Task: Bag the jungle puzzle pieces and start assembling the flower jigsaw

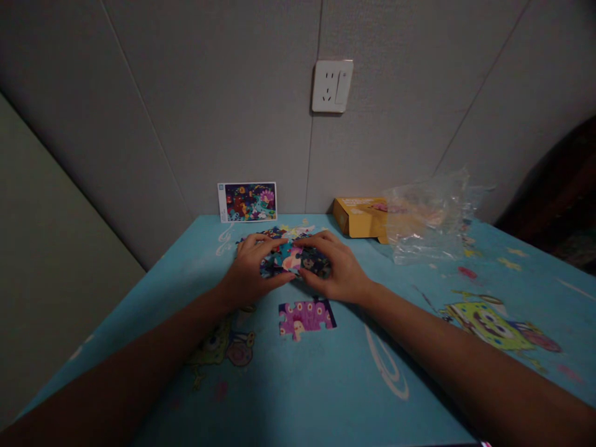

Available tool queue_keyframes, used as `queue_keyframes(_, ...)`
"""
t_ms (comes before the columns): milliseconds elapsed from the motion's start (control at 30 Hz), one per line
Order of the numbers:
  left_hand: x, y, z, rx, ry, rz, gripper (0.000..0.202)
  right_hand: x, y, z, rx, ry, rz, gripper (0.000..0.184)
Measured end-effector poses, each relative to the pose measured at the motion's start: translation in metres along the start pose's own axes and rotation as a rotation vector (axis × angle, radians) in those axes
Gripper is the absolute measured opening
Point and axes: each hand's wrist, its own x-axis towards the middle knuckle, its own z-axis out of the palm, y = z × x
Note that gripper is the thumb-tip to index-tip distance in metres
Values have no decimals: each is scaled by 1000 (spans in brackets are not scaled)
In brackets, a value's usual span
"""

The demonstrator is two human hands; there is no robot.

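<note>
A heap of colourful jigsaw puzzle pieces [289, 256] lies on the blue tablecloth, gathered between my two hands. My left hand [251, 264] curves round the left side of the heap, thumb in front and fingers over the top. From the right, my right hand [336, 264] cups the same pieces, its thumb and forefinger reaching towards the left fingertips. Some pieces are hidden under both palms. Closer to me lies a small joined section of pink and purple puzzle [305, 318], which neither hand touches.
A picture card [249, 202] leans against the wall at the back left. At the back right sit a yellow box [361, 218] and a crumpled clear plastic bag [428, 217]. The cartoon-printed tablecloth [363, 385] covers the table, and a socket [332, 86] is on the wall.
</note>
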Motion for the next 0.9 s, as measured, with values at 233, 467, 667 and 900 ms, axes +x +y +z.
queue_keyframes(233, -1, -3, 1, -18, 19, -14, 58, -1, 2, 0, 2, -41, -38, 47)
queue_keyframes(467, -2, -2, 2, -7, 37, -19, 62, -1, 1, -1, 26, -73, -107, 49)
queue_keyframes(667, -2, -4, 2, 25, 32, -8, 68, -1, 1, -2, 12, -109, -107, 50)
queue_keyframes(900, -3, -7, 2, 37, 13, 69, 70, -2, 3, -2, 20, -136, -141, 55)
